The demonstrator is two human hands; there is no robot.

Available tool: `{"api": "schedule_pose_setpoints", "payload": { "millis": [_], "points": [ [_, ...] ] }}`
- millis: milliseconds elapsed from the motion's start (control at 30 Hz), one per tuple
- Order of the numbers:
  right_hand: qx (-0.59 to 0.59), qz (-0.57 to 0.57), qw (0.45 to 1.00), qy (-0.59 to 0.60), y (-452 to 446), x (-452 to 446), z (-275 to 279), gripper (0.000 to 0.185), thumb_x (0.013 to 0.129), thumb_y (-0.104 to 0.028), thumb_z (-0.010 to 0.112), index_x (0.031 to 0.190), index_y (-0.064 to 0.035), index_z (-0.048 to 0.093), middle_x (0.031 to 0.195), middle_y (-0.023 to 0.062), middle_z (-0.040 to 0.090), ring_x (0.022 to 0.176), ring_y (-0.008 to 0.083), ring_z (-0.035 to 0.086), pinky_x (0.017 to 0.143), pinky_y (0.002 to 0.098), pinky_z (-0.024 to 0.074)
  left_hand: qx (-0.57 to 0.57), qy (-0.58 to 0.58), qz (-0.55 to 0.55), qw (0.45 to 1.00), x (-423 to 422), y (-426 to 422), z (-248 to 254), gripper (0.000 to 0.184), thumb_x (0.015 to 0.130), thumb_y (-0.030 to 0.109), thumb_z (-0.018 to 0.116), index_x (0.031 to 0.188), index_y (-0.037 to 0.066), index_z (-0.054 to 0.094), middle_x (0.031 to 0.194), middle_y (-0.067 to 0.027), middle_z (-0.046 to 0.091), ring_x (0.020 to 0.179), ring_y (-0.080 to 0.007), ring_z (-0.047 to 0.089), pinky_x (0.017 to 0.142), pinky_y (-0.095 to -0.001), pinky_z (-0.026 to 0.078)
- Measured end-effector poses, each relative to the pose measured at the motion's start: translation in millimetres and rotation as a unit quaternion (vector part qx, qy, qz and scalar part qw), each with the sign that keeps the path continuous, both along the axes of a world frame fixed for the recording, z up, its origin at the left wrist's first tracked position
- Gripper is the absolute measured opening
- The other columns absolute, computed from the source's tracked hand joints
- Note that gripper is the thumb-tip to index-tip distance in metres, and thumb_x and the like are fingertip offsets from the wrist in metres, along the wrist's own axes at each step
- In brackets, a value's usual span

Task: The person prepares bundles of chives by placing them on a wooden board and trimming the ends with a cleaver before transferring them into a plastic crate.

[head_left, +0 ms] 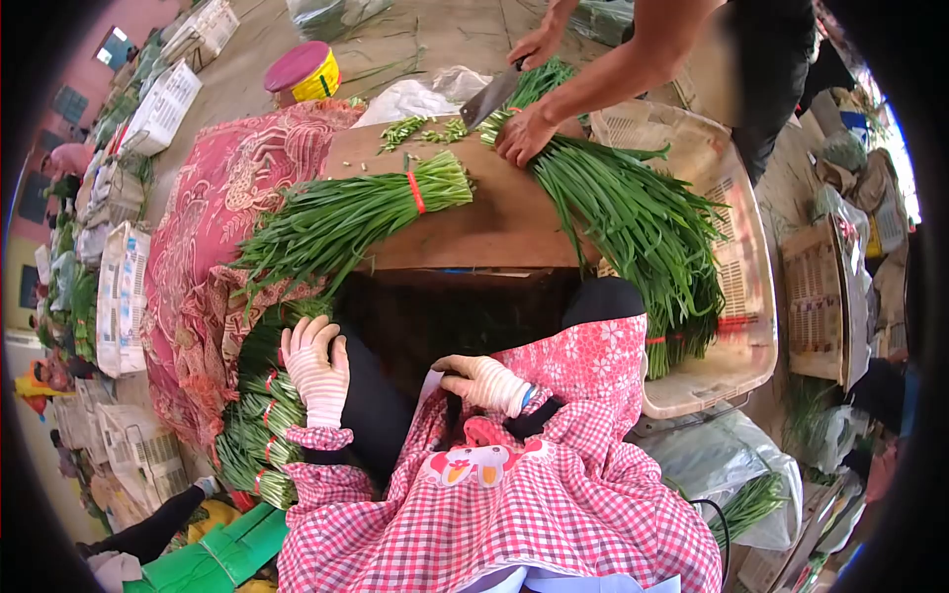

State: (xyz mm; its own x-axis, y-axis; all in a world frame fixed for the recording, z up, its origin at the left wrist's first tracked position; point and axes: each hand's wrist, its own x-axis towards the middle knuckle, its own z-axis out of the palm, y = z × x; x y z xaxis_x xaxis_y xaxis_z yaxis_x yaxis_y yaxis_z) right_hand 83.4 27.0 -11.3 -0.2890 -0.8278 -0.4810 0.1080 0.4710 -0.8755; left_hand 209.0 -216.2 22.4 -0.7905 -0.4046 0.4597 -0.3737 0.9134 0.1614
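Observation:
My left hand [316,366], in a striped glove, lies with its fingers apart at the top of a pile of banded green bundles [269,435] left of my leg. Over my lap, my right hand [484,383] has its fingers bent near the edge of a pale strip of cloth; whether it grips that is unclear. On the brown board [484,237] before me lies a green bundle [356,212] with a red band, its cut ends pointing right. Across the board a co-worker's hand presses a larger bunch of greens [633,217], while the other holds a cleaver [489,96] at its stems.
A beige plastic crate [756,287] stands right of the board. Red patterned cloth [227,208] covers the left side. A yellow tub with a pink lid [300,74] sits beyond it. Clear plastic bags [727,460] with greens lie at lower right; white crates [124,296] line the left.

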Motion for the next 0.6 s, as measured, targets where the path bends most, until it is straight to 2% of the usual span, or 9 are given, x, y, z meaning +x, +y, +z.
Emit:
{"api": "schedule_pose_setpoints", "payload": {
  "millis": [167, 333, 600],
  "points": [
    [-0.007, -0.005, 1.0, -0.006, -0.2, 2.1, -9.5, 0.035, 0.093, -0.015, 0.056, 0.125, -0.0031, 0.056, 0.11, 0.0109, 0.065, 0.096, 0.0167, 0.06, 0.083, 0.028, 0.0485, 0.012, 0.006, 0.002, 1.0, -0.4, 1.3, 2.9, 0.016, 0.076, 0.015, 0.069, 0.092, 0.012, 0.066, 0.107, -0.0024, 0.065, 0.111, -0.0273, 0.055, 0.105, -0.0489, 0.034],
    [-0.027, 0.002, 1.0, 0.014, -0.8, 2.8, -15.6, 0.035, 0.092, -0.013, 0.055, 0.125, -0.0016, 0.056, 0.115, 0.0135, 0.064, 0.11, 0.0214, 0.058, 0.096, 0.0304, 0.0438, 0.016, 0.014, -0.001, 1.0, -0.7, 1.9, 4.2, 0.015, 0.076, 0.015, 0.069, 0.092, 0.013, 0.067, 0.107, -0.0025, 0.065, 0.111, -0.0271, 0.056, 0.105, -0.049, 0.034],
    [-0.02, 0.008, 1.0, 0.01, -1.1, 2.3, -11.3, 0.035, 0.093, -0.014, 0.055, 0.125, -0.0018, 0.056, 0.116, 0.0141, 0.064, 0.109, 0.0216, 0.059, 0.095, 0.0306, 0.045, 0.013, 0.012, 0.0, 1.0, -2.0, 2.2, 4.6, 0.015, 0.075, 0.014, 0.069, 0.09, 0.012, 0.067, 0.106, -0.0024, 0.065, 0.109, -0.0273, 0.056, 0.105, -0.0489, 0.035]
  ]
}}
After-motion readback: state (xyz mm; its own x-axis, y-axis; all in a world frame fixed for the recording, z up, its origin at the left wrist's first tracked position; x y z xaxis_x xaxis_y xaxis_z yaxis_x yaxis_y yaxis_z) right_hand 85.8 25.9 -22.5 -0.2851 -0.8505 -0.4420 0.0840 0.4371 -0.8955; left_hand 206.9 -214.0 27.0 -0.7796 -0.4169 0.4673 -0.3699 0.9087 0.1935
